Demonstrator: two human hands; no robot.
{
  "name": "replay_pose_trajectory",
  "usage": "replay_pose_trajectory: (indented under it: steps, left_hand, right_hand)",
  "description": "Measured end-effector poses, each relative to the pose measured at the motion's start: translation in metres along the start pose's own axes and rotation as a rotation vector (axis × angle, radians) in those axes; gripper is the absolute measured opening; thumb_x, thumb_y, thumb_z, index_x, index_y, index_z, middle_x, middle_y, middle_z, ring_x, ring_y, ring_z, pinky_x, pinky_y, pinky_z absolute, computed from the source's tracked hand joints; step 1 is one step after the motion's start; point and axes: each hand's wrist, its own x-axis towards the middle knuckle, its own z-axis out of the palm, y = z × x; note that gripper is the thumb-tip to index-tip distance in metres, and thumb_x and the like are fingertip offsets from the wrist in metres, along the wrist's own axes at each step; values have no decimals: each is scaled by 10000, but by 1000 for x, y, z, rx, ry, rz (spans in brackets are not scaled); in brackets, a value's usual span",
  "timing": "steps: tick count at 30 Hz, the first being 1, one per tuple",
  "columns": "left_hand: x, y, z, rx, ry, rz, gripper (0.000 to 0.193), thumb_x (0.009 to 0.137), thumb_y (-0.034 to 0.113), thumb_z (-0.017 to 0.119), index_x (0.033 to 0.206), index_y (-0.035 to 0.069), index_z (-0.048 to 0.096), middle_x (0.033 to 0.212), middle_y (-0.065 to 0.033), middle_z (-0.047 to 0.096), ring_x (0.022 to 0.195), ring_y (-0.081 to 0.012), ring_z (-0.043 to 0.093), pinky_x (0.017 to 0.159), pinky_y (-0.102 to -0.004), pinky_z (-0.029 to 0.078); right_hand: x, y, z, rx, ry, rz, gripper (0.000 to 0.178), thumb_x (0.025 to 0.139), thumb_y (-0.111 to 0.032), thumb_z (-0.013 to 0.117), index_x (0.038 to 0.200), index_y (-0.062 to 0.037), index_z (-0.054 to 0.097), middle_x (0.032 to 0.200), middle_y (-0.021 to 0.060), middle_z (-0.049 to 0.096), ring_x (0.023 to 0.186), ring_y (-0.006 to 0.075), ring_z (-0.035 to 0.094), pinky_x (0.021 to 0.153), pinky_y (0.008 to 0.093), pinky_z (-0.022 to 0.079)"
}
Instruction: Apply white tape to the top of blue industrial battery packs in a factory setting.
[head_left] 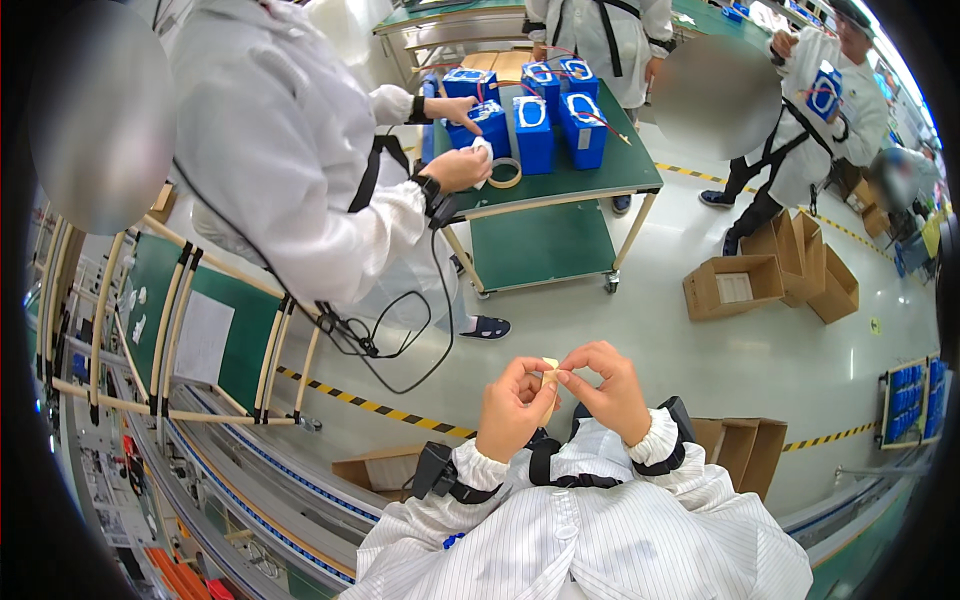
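Two bare hands met before the wearer's striped white coat (600, 530), well apart from the green table (610, 183). The left hand (512, 405) pinched a small cream strip (550, 372) between thumb and fingers; the right hand (608, 390) pressed thumb to forefinger at the strip's other side, seemingly gripping it as well. The strip was thus in the fingers and not set down on any surface; whether it was being folded, peeled or parted could not be told, and its handling was judged unfinished. On the table stood several blue packs (534, 150), most bearing white rings (544, 110) on their top faces, which suggested that this marking was largely done there; red leads (600, 121) trailed loose from some. A tape roll (506, 184), similar in colour to the strip, lay on the table near the packs. Just beside it, a co-worker's hand (460, 168) held a white wipe (482, 150), while the co-worker's other hand (455, 108) touched one pack's top; work on that pack appeared incomplete.
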Motion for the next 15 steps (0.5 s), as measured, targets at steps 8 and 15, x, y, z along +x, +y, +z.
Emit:
replay_pose_trajectory:
  steps: [8, 15]
  left_hand:
    - [51, -7, 39, -250, -198, -50, 182, 900, 129, 592, 1021, 0, 546, 856, -80, 640, 735, -149, 639, 680, -259, 513]
    - [127, -8, 93, 25, -232, -71, 138, 892, 101, 592, 915, -30, 558, 836, -80, 640, 736, -123, 633, 658, -238, 518]
  right_hand:
    - [11, 21, -46, -20, 94, 11, 85, 758, -82, 675, 797, -29, 622, 814, 80, 622, 789, 252, 561, 700, 341, 439]
    - [42, 61, -120, -286, 166, -63, 88, 712, -90, 668, 778, -49, 627, 804, 72, 623, 779, 258, 559, 694, 351, 454]
